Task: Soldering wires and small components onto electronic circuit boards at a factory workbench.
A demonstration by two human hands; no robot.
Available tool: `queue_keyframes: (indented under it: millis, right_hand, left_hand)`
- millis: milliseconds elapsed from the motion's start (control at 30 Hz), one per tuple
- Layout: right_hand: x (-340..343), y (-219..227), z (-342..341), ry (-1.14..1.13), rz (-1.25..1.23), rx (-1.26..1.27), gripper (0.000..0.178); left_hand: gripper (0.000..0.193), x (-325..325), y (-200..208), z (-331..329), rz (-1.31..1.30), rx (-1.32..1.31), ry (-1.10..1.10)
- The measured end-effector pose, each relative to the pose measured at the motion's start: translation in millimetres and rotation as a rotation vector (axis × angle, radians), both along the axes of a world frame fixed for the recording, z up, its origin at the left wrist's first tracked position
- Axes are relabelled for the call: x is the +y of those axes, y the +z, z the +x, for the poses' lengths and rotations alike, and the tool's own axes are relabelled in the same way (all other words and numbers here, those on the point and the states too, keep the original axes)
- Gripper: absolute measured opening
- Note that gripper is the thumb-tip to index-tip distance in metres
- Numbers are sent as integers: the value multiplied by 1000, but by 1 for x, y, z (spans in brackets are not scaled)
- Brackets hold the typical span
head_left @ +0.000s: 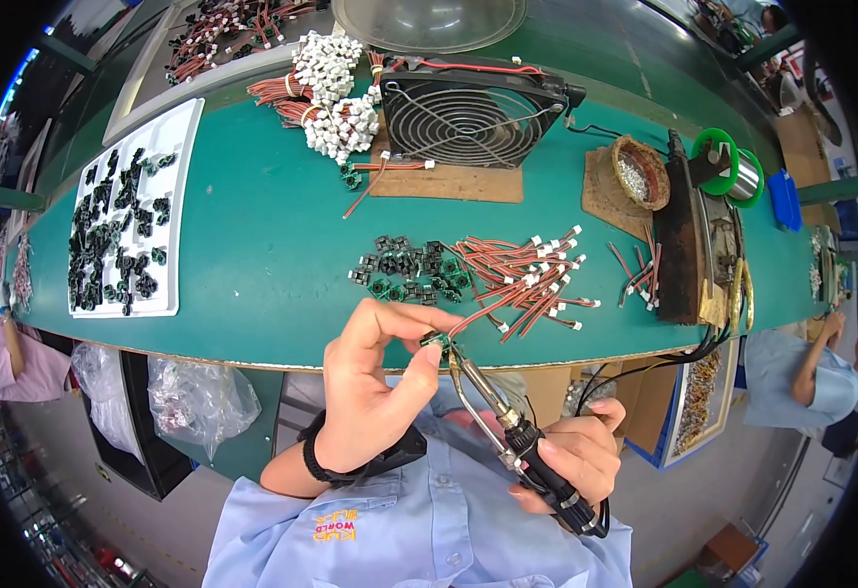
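My left hand [370,387] pinches a small green part [436,340]; my right hand [571,461] grips the soldering iron [493,402], tip touching it from the right.

one green table [253,245]; one white tray [179,132] on it, holding many small black parts — too many to count; one black fan [468,113] with a wire grille; two brown mats, one under the fan [449,183] and one under a round woven dish [642,171]; one green solder spool [718,157]; two bundles of white connectors [336,93] on red wires; one loose pile of red-wired leads [527,279], beside one cluster of small dark parts [405,269] — neither countable; one soldering iron [507,431]; two hands at work, left [375,392] and right [571,456]; one tiny part [436,342] pinched in the left.
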State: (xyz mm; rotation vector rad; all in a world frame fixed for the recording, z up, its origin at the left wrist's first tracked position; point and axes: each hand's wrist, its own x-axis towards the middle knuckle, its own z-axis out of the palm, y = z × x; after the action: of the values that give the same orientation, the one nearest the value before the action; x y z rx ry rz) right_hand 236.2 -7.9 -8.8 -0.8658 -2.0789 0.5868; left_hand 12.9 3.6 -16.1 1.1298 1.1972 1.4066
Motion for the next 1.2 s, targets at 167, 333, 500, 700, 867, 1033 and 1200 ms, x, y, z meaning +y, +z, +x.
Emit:
queue_keyframes:
  millis: [167, 333, 500, 700, 867, 1033, 1200]
  right_hand:
    - [3, 2, 0, 26, 50, -24, 45]
    - [9, 12, 14, 8, -32, 0, 44]
    - [36, -19, 6, -453, -44, 333, 43]
    - [90, -26, 6, -622, -103, 41, 38]
    - [55, -31, 0, -484, -293, 443, 29]
    - [40, -49, -6, -259, -171, 172, 30]
    - [51, -47, -16, -200, 128, -237, 32]
  left_hand:
    - [14, 2, -1, 3, 14, -11, 80]
    - [11, 2, 3, -2, -18, -14, 12]
    - [11, 1, 11, -6, -151, -341, -25]
    - [12, 0, 15, -8, -240, -555, -120]
    - [12, 1, 11, -11, -213, -501, -97]
    - [10, 0, 2, -20, -70, -268, 83]
    - [8, -4, 4, -17, -37, -134, 212]
